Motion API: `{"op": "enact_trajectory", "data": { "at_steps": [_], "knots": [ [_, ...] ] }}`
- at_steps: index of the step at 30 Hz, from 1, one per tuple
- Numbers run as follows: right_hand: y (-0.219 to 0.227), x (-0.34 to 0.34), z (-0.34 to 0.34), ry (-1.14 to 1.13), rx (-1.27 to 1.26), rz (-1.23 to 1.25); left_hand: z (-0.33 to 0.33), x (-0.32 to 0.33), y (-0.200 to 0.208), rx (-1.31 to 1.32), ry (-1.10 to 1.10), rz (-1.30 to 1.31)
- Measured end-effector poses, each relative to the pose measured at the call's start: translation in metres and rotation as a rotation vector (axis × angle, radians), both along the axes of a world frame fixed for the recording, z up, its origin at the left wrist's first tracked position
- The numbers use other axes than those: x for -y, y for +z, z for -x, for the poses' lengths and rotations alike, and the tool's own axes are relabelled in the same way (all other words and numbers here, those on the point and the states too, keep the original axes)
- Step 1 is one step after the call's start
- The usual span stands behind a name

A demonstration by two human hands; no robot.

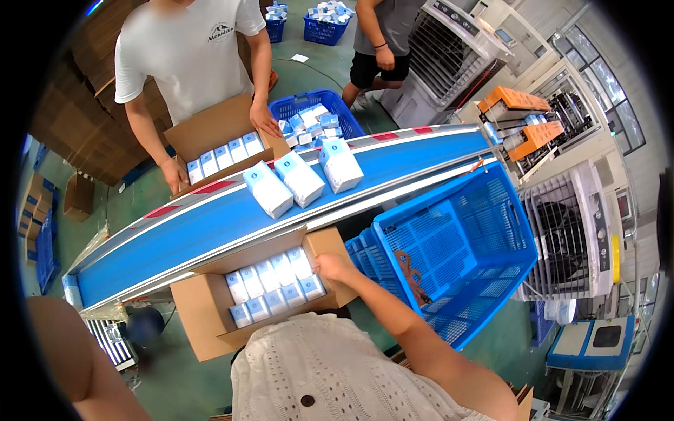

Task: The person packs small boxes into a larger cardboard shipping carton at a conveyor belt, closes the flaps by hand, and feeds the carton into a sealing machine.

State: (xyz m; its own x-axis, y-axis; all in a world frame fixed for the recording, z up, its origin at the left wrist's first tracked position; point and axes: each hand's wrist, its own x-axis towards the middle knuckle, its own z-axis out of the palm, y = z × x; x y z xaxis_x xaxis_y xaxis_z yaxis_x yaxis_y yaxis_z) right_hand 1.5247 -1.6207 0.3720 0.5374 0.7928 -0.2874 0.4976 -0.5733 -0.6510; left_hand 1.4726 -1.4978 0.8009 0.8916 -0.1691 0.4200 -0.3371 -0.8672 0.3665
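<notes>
My right hand is closed on the right side of an open cardboard box just in front of my body. Two rows of small white-and-blue cartons stand inside that box, towards its right and middle. Only part of my left arm shows at the lower left; its hand is out of the picture. Beyond the box runs a blue conveyor belt. Three larger white-and-blue packs rest on it, two side by side and one a little to the right.
Across the belt a person in a white shirt holds another cardboard box with a row of cartons. A blue basket of cartons stands beside it. Stacked blue crates, the top one holding something brownish, are at my right. An orange-armed machine meets the belt's far end.
</notes>
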Motion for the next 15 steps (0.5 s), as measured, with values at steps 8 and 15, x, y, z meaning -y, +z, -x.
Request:
{"op": "enact_trajectory", "data": {
  "at_steps": [8, 15],
  "knots": [
    [0.025, 0.011, -0.002, -0.006, -0.020, 0.078, -0.028, 0.026, 0.001, -0.015, -0.083, 0.046],
    [-0.006, 0.032, -0.019, -0.013, -0.028, 0.158, -0.043, 0.062, 0.001, 0.016, -0.134, 0.113]
  ]
}}
